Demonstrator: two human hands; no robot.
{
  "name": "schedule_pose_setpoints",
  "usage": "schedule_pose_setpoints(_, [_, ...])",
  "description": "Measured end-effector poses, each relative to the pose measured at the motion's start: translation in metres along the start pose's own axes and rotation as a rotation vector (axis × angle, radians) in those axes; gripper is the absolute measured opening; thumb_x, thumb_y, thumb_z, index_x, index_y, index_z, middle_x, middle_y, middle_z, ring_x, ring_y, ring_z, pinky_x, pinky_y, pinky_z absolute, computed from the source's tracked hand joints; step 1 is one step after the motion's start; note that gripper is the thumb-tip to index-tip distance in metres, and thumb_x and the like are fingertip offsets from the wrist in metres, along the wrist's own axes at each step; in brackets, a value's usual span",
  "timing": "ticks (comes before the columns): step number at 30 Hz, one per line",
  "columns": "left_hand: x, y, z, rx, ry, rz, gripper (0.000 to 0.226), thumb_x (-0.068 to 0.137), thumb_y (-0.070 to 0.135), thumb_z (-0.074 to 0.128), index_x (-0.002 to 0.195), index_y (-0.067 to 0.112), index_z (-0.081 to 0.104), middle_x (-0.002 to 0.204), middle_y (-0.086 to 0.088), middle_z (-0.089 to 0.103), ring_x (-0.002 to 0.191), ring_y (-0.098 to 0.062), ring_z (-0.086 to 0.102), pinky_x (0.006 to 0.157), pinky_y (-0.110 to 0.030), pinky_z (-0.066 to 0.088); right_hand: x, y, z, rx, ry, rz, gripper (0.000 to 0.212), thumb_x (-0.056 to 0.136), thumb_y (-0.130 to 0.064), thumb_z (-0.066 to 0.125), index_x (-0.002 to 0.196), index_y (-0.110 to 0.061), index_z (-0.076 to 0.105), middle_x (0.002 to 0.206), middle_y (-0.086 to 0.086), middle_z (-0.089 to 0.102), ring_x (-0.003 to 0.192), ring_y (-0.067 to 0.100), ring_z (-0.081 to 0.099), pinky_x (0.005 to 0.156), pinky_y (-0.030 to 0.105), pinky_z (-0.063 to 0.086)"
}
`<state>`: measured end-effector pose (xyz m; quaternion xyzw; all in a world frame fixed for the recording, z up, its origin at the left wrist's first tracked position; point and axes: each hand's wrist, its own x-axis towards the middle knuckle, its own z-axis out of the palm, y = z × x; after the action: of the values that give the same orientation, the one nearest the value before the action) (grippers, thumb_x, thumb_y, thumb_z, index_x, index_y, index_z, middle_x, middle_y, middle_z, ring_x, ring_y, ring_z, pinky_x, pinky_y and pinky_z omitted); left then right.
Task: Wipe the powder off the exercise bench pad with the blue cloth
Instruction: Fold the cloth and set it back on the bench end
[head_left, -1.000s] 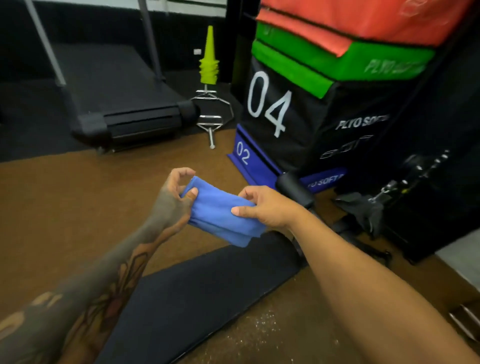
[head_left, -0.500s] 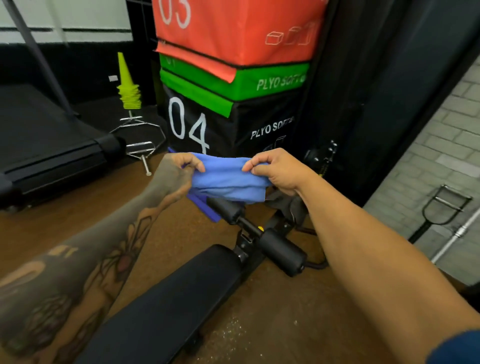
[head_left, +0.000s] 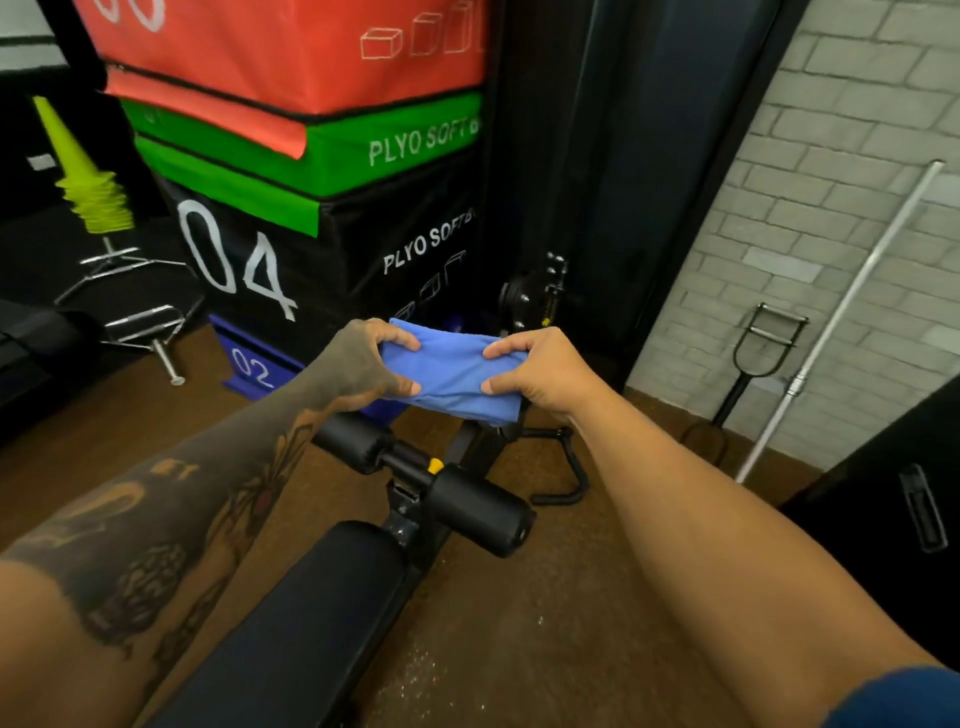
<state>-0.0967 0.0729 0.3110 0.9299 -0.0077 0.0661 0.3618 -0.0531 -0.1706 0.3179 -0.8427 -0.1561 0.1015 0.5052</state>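
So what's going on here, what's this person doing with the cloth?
A person is holding a blue cloth up in the air, the left hand gripping one end and the right hand the other, as if folding or bunching it. It hangs above the foam rollers at the end of a black bench pad, not touching the pad. No wiping has begun. Pale specks lie on the brown floor beside the bench.

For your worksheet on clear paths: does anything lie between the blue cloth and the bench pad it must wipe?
Nothing visible does. Both hands, left hand and right hand, hold the blue cloth in the air above the foam rollers; the bench pad lies bare below, nearer the person.
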Motion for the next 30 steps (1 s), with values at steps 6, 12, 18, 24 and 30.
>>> schedule_pose_setpoints(6, [0.029,-0.022,0.060,-0.053,-0.186,-0.012,0.054,0.062,0.006,0.093,0.112,0.013,0.071,0.113,-0.004,0.057,0.102,-0.017,0.053,0.087,-0.030,0.041,-0.007,0.062,0.009,0.038,0.098,0.173,0.037,0.066,-0.004,0.088,0.100,-0.010,0.075,0.114,0.006,0.066,0.104,0.020,0.063,0.091,0.036,0.054])
schedule_pose_setpoints(12, [0.048,-0.065,0.122,-0.112,-0.355,-0.015,0.054,0.059,0.004,0.094,0.106,0.018,0.071,0.109,-0.002,0.061,0.100,-0.021,0.059,0.081,-0.026,0.043,-0.013,0.133,0.041,0.043,0.185,0.369,0.037,0.066,-0.007,0.088,0.101,-0.013,0.075,0.112,-0.001,0.063,0.105,0.016,0.061,0.085,0.028,0.049])
schedule_pose_setpoints(18, [0.052,-0.130,0.201,-0.075,-0.496,0.042,0.060,0.055,0.009,0.097,0.111,0.009,0.072,0.107,-0.003,0.058,0.101,-0.020,0.057,0.083,-0.022,0.039,-0.016,0.217,0.092,-0.002,0.231,0.532,0.036,0.067,-0.009,0.087,0.100,-0.013,0.074,0.113,0.001,0.065,0.107,0.016,0.061,0.085,0.024,0.046])
schedule_pose_setpoints(24, [0.062,-0.172,0.255,-0.072,-0.521,0.057,0.059,0.061,0.006,0.094,0.115,0.007,0.070,0.115,-0.007,0.058,0.102,-0.016,0.053,0.086,-0.021,0.038,0.002,0.268,0.116,-0.072,0.263,0.606,0.033,0.068,-0.007,0.083,0.097,-0.019,0.072,0.116,0.004,0.067,0.106,0.018,0.062,0.081,0.023,0.046])
schedule_pose_setpoints(30, [0.065,-0.183,0.275,0.002,-0.532,0.002,0.061,0.061,0.010,0.094,0.116,0.009,0.069,0.122,-0.010,0.057,0.111,-0.026,0.057,0.094,-0.028,0.042,0.008,0.288,0.123,-0.098,0.224,0.632,0.035,0.070,-0.011,0.084,0.102,-0.016,0.072,0.119,0.004,0.066,0.108,0.016,0.061,0.082,0.019,0.043])
